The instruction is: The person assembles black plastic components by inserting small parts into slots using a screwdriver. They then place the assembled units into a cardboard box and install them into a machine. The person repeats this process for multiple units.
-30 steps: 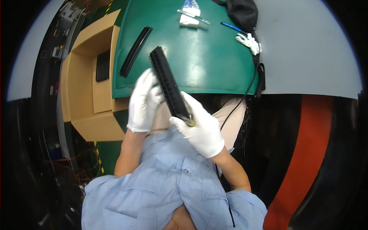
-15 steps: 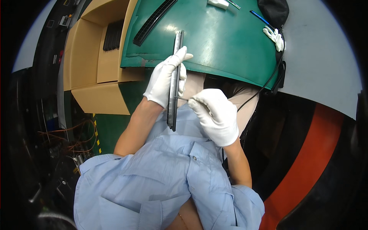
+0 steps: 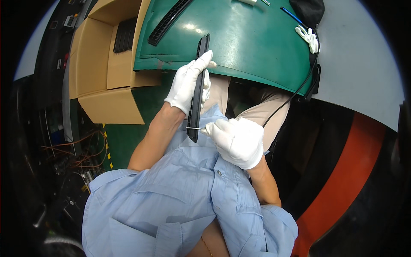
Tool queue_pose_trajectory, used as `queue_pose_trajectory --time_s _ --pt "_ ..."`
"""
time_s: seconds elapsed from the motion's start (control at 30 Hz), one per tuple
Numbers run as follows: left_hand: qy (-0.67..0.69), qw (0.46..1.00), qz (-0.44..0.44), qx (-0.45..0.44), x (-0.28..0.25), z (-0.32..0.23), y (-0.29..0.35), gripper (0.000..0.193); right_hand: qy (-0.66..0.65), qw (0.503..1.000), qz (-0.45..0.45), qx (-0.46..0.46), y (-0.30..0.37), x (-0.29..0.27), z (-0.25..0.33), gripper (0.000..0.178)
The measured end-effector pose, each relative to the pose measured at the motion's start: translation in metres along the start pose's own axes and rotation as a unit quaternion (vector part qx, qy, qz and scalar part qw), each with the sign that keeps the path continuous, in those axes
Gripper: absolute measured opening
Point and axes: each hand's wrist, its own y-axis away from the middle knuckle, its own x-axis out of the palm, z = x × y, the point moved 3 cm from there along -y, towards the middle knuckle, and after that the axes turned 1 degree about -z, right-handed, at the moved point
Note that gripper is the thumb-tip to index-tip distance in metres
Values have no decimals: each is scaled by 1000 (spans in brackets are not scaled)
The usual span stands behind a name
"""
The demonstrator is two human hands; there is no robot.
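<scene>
My left hand (image 3: 183,88), in a white glove, is closed around the upper half of a long, narrow black plastic strip (image 3: 196,107). The strip stands nearly lengthwise in front of me, its top end over the table edge and its lower end above my lap. My right hand (image 3: 236,143), gloved too, pinches a thin metal rod-like tool (image 3: 194,128). The tool's shaft lies across the strip close to its lower end. What sort of tip or handle it has is hidden by the glove and too small to make out.
A green-topped table (image 3: 239,51) lies ahead, with a black slatted strip (image 3: 169,23) on it. Left of it, an open cardboard box (image 3: 92,60) contains black parts (image 3: 125,36). White gloves (image 3: 307,38), a blue pen-like stick (image 3: 292,16) and a black cable (image 3: 295,95) are at the right.
My right hand has moved the tool down toward the strip's lower end. The strip has turned slightly, showing a darker face, and its lower end sits a little higher.
</scene>
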Motion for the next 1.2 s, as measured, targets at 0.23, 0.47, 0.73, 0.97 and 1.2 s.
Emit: queue_pose_trajectory --time_s 0.23,0.47,0.73,0.97,1.2 --pt "-21 999 -18 20 1 -4 -1 40 -37 999 3 -3 6 -4 3 17" --pt "-10 1000 -25 4 -1 -9 -3 44 -89 996 4 20 8 -7 5 11" --pt "29 999 -15 4 -3 13 18 57 -82 995 7 52 6 -5 5 14" --pt "58 998 -11 -37 -10 25 44 55 -72 995 8 62 8 -3 6 15" --pt "42 997 15 -65 -9 31 71 54 -66 995 13 70 5 -5 4 22"
